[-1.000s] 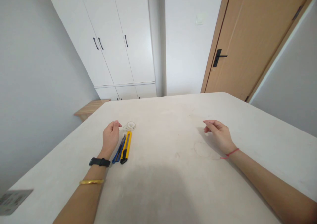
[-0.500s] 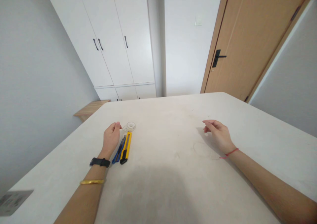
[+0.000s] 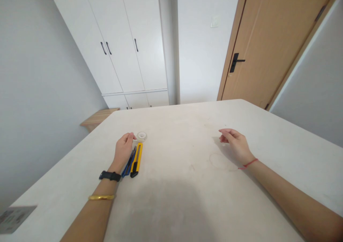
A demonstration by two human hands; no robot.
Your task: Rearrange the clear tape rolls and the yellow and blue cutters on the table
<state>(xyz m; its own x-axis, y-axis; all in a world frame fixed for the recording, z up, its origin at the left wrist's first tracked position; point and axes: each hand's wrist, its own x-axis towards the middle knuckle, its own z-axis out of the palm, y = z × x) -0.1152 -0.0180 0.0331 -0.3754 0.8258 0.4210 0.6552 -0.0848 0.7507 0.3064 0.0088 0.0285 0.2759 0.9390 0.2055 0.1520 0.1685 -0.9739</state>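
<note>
My left hand [image 3: 124, 149] is closed at the left of the white table, its fingertips at the near left edge of a white tape roll [image 3: 142, 136]; whether they grip a bit of it is too small to tell. Just below the roll lies a yellow utility knife [image 3: 136, 160] with a black end. Beside it, to the left, is a blue cutter [image 3: 129, 163], partly behind my left hand and wrist. My right hand [image 3: 234, 144] rests at the right of the table, thumb and fingers drawn together, and what they hold, if anything, cannot be made out.
The white table [image 3: 171, 127] spans the view. A grey panel [image 3: 17, 218] is at its left front corner. Beyond the far edge stand a white cabinet [image 3: 128, 63], a low wooden surface [image 3: 99, 117] and a wooden door [image 3: 273, 38] with a black handle.
My left hand has shifted slightly right, closer to the tape roll, and covers a little more of the blue cutter. My right hand has hardly moved.
</note>
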